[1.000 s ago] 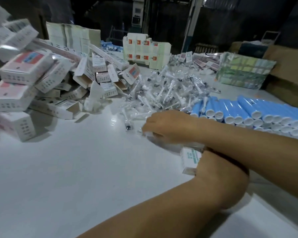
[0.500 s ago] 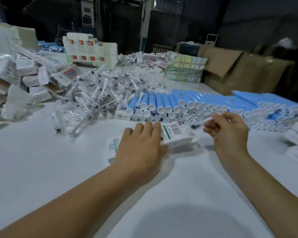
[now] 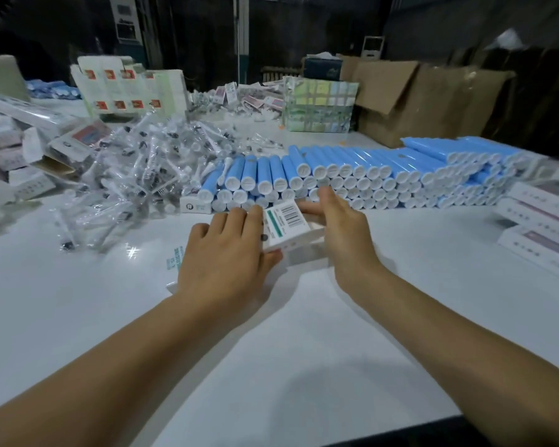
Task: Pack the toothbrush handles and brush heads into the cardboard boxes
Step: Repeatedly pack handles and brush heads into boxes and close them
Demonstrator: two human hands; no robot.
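My left hand (image 3: 226, 253) gripped the box (image 3: 284, 227), its open end facing my loosely open right hand (image 3: 342, 227), blue handles (image 3: 336, 175) just beyond.

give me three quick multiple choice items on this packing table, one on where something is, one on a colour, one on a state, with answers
1. Where is the heap of bagged brush heads relative to the stacked handles?
A. on their left
B. on their right
C. on top of them

2. What colour are the handle bodies?
A. red
B. blue
C. black

3. What is the left hand doing?
A. hanging idle
B. holding the small white box
C. lifting a handle

Answers: 1 A, the clear bags lie left of the stack. 2 B, blue with white end caps. 3 B, its fingers and thumb grip the barcoded box.
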